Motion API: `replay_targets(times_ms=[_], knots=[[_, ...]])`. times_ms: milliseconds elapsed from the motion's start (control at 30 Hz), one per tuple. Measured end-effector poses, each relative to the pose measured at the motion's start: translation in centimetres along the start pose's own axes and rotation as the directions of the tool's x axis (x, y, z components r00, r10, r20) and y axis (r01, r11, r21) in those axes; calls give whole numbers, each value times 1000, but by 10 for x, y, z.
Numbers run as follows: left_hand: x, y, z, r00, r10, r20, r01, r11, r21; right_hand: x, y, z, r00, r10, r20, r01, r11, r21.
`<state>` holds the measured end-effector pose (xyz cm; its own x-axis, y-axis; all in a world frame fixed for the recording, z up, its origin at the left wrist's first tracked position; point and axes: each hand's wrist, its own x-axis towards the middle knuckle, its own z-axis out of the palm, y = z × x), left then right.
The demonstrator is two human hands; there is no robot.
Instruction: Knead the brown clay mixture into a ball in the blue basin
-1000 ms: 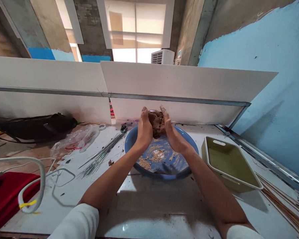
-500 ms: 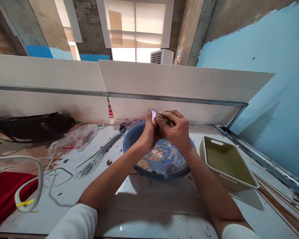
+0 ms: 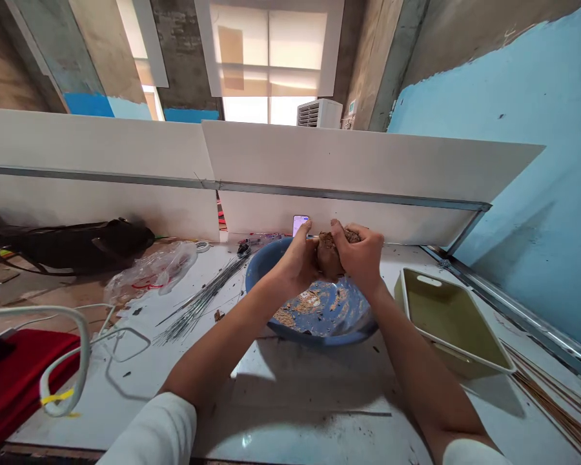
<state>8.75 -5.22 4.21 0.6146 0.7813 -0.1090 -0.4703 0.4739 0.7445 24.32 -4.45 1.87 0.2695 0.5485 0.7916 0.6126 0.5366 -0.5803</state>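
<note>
A brown, crumbly lump of clay (image 3: pixel 328 259) is held between both hands above a blue basin (image 3: pixel 310 337). My left hand (image 3: pixel 297 261) cups the lump from the left, thumb pointing up. From the right, my right hand (image 3: pixel 363 255) grips it with curled fingers and the thumb on top. Wet brown smears and crumbs coat the inside of the basin. Behind the left thumb a phone (image 3: pixel 299 223) with a lit screen leans by the white panel. The undersides of the lump and some fingertips are hidden.
Right of the basin stands an olive-green bin (image 3: pixel 455 316), with thin brown rods (image 3: pixel 556 400) beyond. To the left lie a bundle of wires (image 3: pixel 203 297), a clear plastic bag (image 3: pixel 155 268), a black bag (image 3: pixel 72 245) and a red case (image 3: pixel 33 381). A white panel (image 3: pixel 348 219) closes off the back.
My right hand has shifted from lying over the top of the lump to gripping its right side, so more of the clay shows. The whole view has moved slightly.
</note>
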Motion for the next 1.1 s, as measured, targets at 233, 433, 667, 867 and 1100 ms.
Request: replay_targets(times_ms=[233,433,667,867,1100], knots=[[22,-2,-19,976,-190,-108,160,957,-241,14,8,-2,969,141,201,-188,952,240],[29,0,-22,986,-136,-100,98,943,-318,7,15,-1,873,57,485,-210,941,267],[34,0,-22,970,66,-232,-110,977,-184,3,37,6,910,112,399,-187,970,153],[41,-19,-25,964,105,-244,-131,987,-93,1,8,0,915,-42,401,-82,955,287],[39,-29,-20,970,163,-180,-179,981,-75,-16,-24,-5,858,-299,418,373,922,-106]])
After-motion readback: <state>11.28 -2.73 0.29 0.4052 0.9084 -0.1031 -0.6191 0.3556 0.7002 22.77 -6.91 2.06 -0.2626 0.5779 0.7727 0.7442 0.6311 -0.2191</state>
